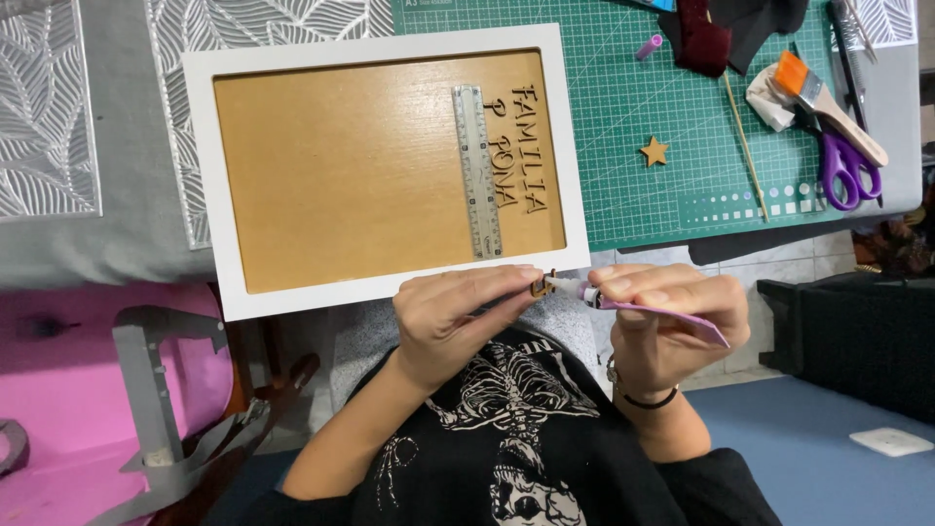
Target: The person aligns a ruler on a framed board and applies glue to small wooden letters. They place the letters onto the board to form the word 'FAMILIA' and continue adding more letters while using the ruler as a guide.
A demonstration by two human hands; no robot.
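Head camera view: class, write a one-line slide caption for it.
Left hand pinches a small wooden piece while right hand touches a purple glue tube to it, beside a white-framed board.

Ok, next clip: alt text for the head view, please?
The left hand pinches a small wooden cutout while the right hand holds a purple glue tube, nozzle at the cutout. Behind lies a white-framed wooden board with a ruler beside wooden letters.

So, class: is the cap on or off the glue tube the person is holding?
Off. The glue tube in the right hand shows a bare nozzle against a small wooden piece; a purple cap lies on the mat.
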